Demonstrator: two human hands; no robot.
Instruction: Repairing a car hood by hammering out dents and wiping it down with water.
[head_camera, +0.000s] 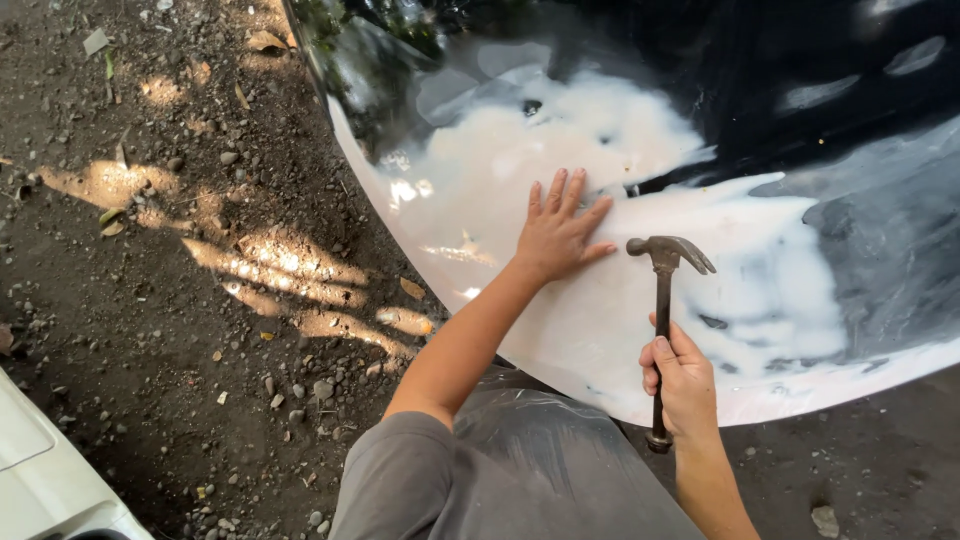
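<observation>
Left hand (556, 232) flat on the glossy curved panel (600, 330), palm down, fingers (565, 190) spread wide and pointing toward 12 o'clock, holding nothing, only pressed to the pale, reflective surface. Grey sleeve (410, 470) at the elbow, forearm running from 7 o'clock up to the hand.

Right hand (682, 380) at about 5 o'clock of the left, wrapped shut around the dark handle of a claw hammer (662, 300). Handle near upright, its butt sticking out just below the fist toward 6 o'clock. Hammer head at 12 o'clock of the fist, striking face turned toward 9 o'clock, claw toward 3 o'clock. Head just beside the left hand's little-finger edge, at its 3 o'clock; whether touching the panel or held just above it, cannot tell.

Panel large, rounded, shiny, white in the lit middle and black across the upper right, mirroring sky and foliage; lower edge sweeping from 11 o'clock down past the knees to 3 o'clock. Small dark marks on the surface near 12 o'clock of the left hand.

Bare dirt ground (180, 300) to 9 o'clock, scattered with pebbles, dry leaves and patches of sunlight. Corner of a white object (40, 480) at 7 o'clock.
</observation>
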